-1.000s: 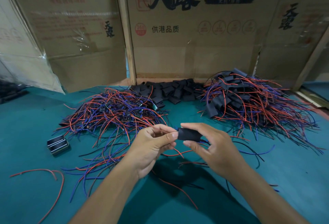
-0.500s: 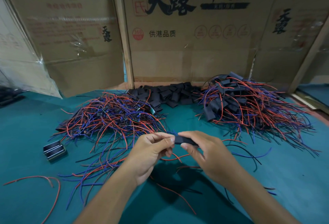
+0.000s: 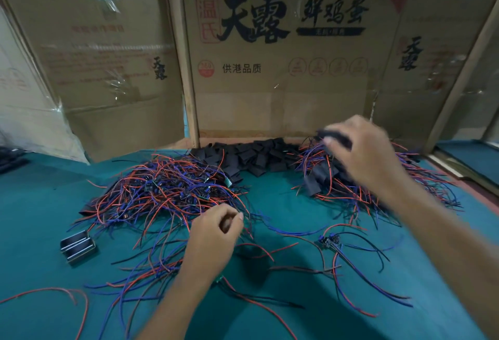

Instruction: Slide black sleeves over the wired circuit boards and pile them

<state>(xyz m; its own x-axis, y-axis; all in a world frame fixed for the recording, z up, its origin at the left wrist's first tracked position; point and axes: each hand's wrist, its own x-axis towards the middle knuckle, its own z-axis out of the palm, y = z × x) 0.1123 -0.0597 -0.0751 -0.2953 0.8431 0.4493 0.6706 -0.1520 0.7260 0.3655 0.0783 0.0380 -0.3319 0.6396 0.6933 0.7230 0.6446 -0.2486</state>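
Observation:
My right hand [image 3: 361, 150] is blurred with motion above the right-hand pile of sleeved boards [image 3: 351, 177] and holds a black-sleeved board [image 3: 334, 135] between thumb and fingers, its red and blue wires trailing down. My left hand [image 3: 216, 234] hovers with loosely curled fingers at the near edge of the pile of unsleeved wired boards [image 3: 167, 191]; nothing shows in it. A heap of loose black sleeves [image 3: 253, 156] lies at the back between the two piles. One bare wired board [image 3: 329, 241] lies apart on the mat, near right.
Cardboard boxes [image 3: 280, 69] wall off the back of the green mat [image 3: 297, 312]. A small black metal part [image 3: 78, 246] sits at the left. Loose red, blue and black wires [image 3: 270, 302] sprawl across the near mat.
The hands have parted. My right hand carried the sleeved board up and right over the right pile. My left hand let go and moved left toward the unsleeved pile.

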